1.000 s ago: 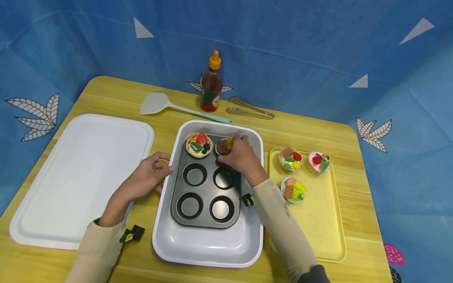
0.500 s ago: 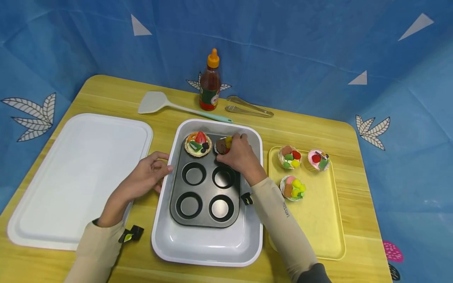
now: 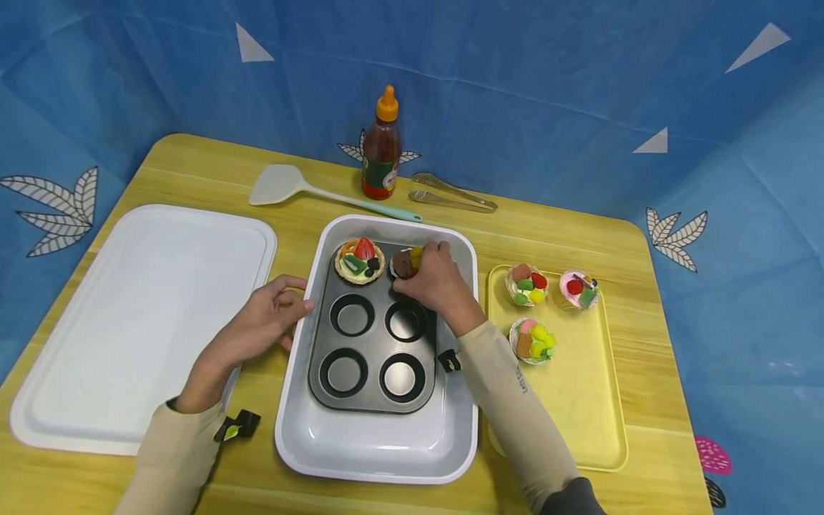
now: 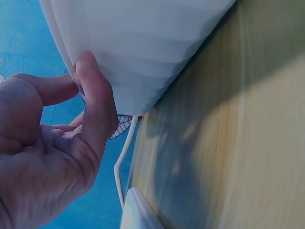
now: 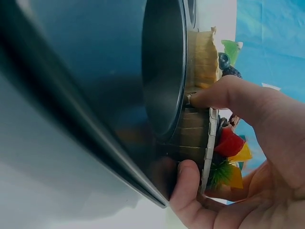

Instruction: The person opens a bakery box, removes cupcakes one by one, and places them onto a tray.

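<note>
A dark muffin tin (image 3: 375, 348) lies inside a deep white basin (image 3: 376, 461). My right hand (image 3: 439, 286) pinches a chocolate-topped fruit cupcake (image 3: 403, 265) at the tin's back right cup, partly hiding it. The right wrist view shows thumb and fingers round the ribbed side of the cupcake (image 5: 193, 136), which sits low at the tin's surface. A strawberry fruit tart (image 3: 359, 263) occupies the back left cup beside it. At the basin's left edge, my left hand (image 3: 264, 322) pinches the rim between thumb and fingers, as the left wrist view shows.
Several cupcakes, one with pink cream (image 3: 579, 290), stand on a yellow tray (image 3: 579, 408) at right. A white tray (image 3: 154, 315) lies at left. Behind the basin are a spatula (image 3: 280, 186), a sauce bottle (image 3: 381, 157) and metal tongs (image 3: 453, 197).
The view has shifted slightly. Both hands keep their places, the left at the basin rim and the right on the chocolate cupcake.
</note>
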Available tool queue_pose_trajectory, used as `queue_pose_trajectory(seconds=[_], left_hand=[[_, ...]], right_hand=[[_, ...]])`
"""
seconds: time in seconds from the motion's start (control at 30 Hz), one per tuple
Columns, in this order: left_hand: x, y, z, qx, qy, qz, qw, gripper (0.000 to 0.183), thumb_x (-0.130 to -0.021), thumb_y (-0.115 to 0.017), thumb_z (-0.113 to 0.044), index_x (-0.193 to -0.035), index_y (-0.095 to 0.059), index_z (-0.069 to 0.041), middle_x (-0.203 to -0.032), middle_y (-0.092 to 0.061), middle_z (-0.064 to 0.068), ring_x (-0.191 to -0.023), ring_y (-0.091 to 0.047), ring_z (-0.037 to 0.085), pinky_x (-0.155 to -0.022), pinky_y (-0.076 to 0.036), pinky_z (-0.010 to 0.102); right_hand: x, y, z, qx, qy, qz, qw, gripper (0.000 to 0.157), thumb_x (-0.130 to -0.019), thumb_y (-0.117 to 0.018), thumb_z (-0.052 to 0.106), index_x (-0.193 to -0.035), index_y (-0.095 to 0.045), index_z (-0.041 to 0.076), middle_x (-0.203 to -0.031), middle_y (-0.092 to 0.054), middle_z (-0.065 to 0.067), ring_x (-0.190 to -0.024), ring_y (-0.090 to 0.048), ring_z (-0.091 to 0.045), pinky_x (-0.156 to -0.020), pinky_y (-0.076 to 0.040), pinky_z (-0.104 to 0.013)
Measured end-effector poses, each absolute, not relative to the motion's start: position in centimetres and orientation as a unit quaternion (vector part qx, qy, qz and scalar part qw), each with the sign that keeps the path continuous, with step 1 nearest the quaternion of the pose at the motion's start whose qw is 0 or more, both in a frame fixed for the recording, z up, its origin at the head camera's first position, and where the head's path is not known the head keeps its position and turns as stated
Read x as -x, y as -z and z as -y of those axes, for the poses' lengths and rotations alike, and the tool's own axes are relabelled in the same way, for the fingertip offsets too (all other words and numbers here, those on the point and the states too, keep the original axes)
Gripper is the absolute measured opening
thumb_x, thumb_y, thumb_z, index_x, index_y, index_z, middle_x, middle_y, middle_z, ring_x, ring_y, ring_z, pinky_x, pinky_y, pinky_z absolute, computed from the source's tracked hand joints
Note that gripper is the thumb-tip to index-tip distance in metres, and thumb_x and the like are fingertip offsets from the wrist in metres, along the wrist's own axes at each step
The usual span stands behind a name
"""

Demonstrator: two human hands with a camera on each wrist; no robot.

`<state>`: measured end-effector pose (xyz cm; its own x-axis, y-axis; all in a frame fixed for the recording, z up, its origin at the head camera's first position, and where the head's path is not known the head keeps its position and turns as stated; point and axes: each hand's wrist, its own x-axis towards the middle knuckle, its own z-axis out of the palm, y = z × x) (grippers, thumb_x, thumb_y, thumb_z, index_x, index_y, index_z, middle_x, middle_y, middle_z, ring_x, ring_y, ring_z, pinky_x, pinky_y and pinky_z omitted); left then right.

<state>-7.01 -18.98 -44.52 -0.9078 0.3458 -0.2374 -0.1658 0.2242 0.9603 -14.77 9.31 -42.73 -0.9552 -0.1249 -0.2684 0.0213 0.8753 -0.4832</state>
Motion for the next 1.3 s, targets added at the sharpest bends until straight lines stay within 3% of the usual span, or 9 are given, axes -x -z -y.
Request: queue_pose_trajectory(seconds=[0.43,1.03,1.3], left_hand=[[7.0,44.5,19.0,-0.058,-0.624,-0.750,0.212,0.048,-0.102,-0.059,-0.016,-0.138,-0.037,0.007,-0.104,-0.064,0.030,-0.065,-0.070,0.031,-0.053,-0.061,0.046],[7.1,44.6,19.1,-0.057,-0.625,-0.748,0.215,0.048,-0.102,-0.060,-0.017,-0.138,-0.038,0.007,-0.103,-0.063,0.029,-0.065,-0.070,0.032,-0.054,-0.061,0.046],[7.1,44.7,19.2,-0.061,-0.635,-0.739,0.216,0.047,-0.102,-0.059,-0.015,-0.137,-0.038,0.008,-0.100,-0.062,0.030,-0.063,-0.070,0.032,-0.053,-0.061,0.047]], right_hand=[[14.9,42.7,-9.6,0.031,0.287,-0.947,0.140,0.081,-0.077,-0.079,0.037,-0.132,-0.042,-0.009,-0.124,-0.044,-0.023,-0.094,-0.056,-0.034,-0.087,-0.054,-0.043],[13.9,41.6,-9.6,0.030,0.290,-0.949,0.116,0.066,-0.079,-0.077,0.034,-0.123,-0.047,-0.004,-0.111,-0.043,-0.017,-0.087,-0.053,-0.030,-0.077,-0.053,-0.039],[13.0,40.0,-10.0,0.031,0.297,-0.948,0.108,0.072,-0.080,-0.078,0.036,-0.131,-0.047,-0.004,-0.117,-0.043,-0.018,-0.094,-0.051,-0.029,-0.079,-0.054,-0.041]])
